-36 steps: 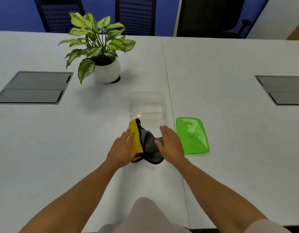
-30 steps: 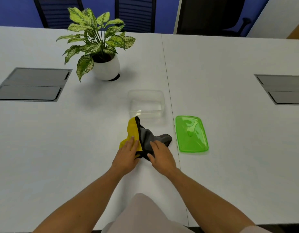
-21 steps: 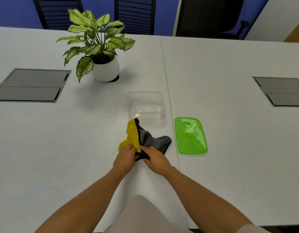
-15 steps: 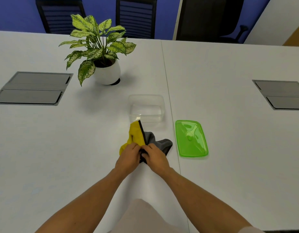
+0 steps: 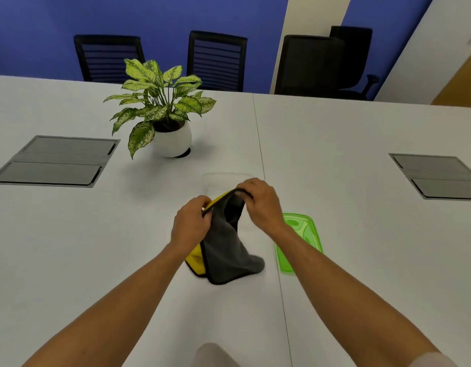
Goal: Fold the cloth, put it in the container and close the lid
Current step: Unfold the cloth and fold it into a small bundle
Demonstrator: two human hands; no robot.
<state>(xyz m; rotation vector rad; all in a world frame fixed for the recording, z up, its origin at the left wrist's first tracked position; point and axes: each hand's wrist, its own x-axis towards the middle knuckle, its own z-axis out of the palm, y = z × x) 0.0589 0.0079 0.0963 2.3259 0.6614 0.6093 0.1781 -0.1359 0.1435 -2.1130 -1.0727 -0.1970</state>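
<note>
A cloth (image 5: 226, 250), grey on one face and yellow on the other, hangs from both my hands above the white table, its lower end resting on the tabletop. My left hand (image 5: 190, 224) pinches its top edge on the left, and my right hand (image 5: 261, 205) grips the same edge on the right. Behind my hands stands the clear plastic container (image 5: 216, 179), mostly hidden by them. The green lid (image 5: 305, 229) lies flat to the right, partly covered by my right forearm.
A potted plant in a white pot (image 5: 171, 139) stands at the back left. Grey cable hatches are set into the table at the left (image 5: 54, 162) and right (image 5: 435, 176). Black chairs (image 5: 216, 59) line the far edge.
Both hands have taken the cloth by one edge and lifted it off the table, so it now hangs unfurled. The head camera has tilted upward, showing the chairs.
</note>
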